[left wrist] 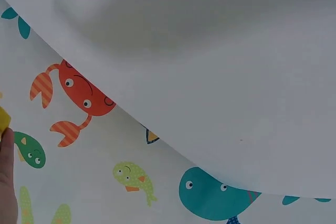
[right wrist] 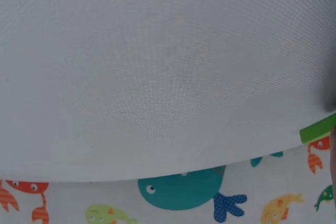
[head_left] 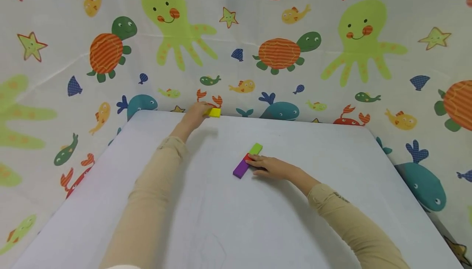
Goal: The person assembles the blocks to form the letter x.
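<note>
In the head view, my left hand (head_left: 196,115) is at the table's far edge and pinches a yellow block (head_left: 214,112). A corner of that yellow block (left wrist: 4,120) and a finger (left wrist: 7,174) show at the left side of the left wrist view. My right hand (head_left: 271,167) lies palm down near the middle of the table, its extended fingertips resting on a red block (head_left: 248,157). The red block sits in a slanted row between a green block (head_left: 256,149) and a purple block (head_left: 241,168). My fingers partly cover the red one.
The white table (head_left: 221,220) carries the row of blocks. Behind it and along both sides hangs a curtain (head_left: 228,84) printed with sea animals, close to the table's far edge.
</note>
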